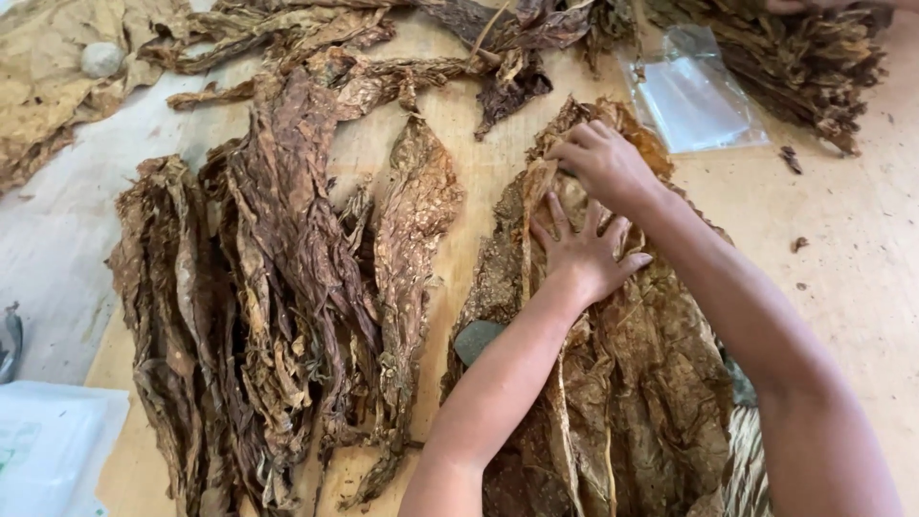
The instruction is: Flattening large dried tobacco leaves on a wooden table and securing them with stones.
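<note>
A pile of broad, flattened brown dried leaves [651,364] lies on the wooden board [862,249] in front of me. My left hand [584,251] rests flat on the pile with fingers spread, pressing the top leaf down. Just beyond it, my right hand [605,165] curls its fingers on the far edge of the same leaf near its pale midrib. To the left lie rows of long, crumpled dark dried leaves [278,278], apart from both hands.
A clear plastic bag [694,96] lies at the far right, beside another heap of dried leaves [795,53]. Paler leaves with a round whitish stone [100,59] sit at the far left. A white packet [48,445] lies near left. A grey flat stone [476,338] peeks out under my left forearm.
</note>
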